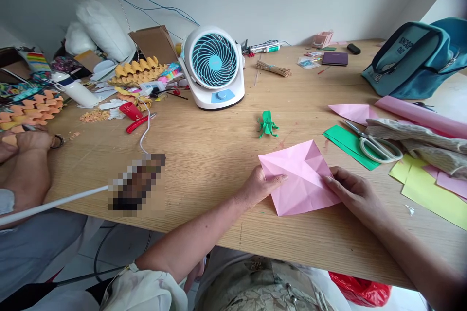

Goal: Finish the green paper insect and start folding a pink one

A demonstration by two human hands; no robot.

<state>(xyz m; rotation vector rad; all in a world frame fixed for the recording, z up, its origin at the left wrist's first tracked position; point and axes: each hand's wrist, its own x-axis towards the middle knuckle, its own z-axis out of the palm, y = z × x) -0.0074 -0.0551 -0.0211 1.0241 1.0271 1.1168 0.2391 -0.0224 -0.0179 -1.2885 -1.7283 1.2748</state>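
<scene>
A square sheet of pink paper [299, 180], marked with crossing crease lines, is held between my two hands just above the table. My left hand [260, 187] pinches its left edge, thumb lying on top. At the right edge, my right hand [348, 187] grips it with the thumb on the upper face and the fingers curled beneath. Beyond the sheet sits a small green folded paper figure [267, 124] with several thin legs. To the right lie white-handled scissors [379, 149] on top of green paper [339, 141].
A white and blue fan [215, 65] stands at the back. Yellow paper [434, 194], a grey cloth [419, 138] and a teal bag [404, 60] occupy the right side. At far left, another person's hand [34, 141] is near orange wavy pieces [32, 107]. A pixelated object [138, 182] lies left of me.
</scene>
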